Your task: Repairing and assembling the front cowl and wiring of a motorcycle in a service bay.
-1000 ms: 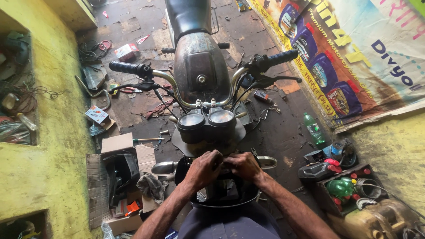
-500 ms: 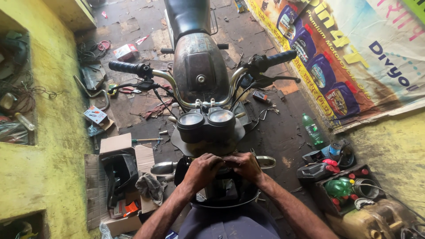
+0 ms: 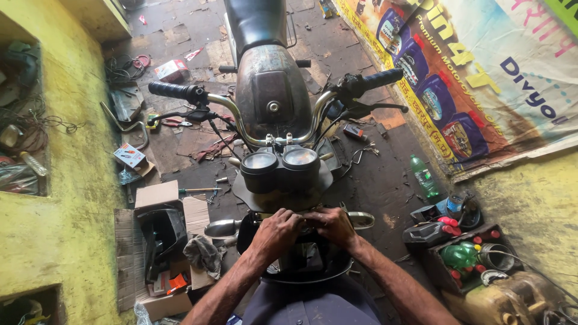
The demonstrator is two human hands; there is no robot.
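Observation:
A motorcycle (image 3: 271, 90) stands in front of me, seen from its front end, with twin round gauges (image 3: 280, 161) and black handlebar grips. Below the gauges, my left hand (image 3: 276, 232) and my right hand (image 3: 331, 225) press close together on the black headlight housing (image 3: 307, 262). Both hands curl their fingers around parts at its top edge; the exact part under the fingers is hidden. The chrome turn signals (image 3: 221, 229) stick out on either side of my hands.
An open cardboard box (image 3: 158, 241) with a black part and a rag lies at the left. Small boxes, pliers and scattered tools litter the dark floor. A green bottle (image 3: 424, 176) and a crate of bottles (image 3: 466, 253) sit right, under a wall banner.
Both hands stay on the headlight housing with only slight shifts of the fingers. The view has barely moved.

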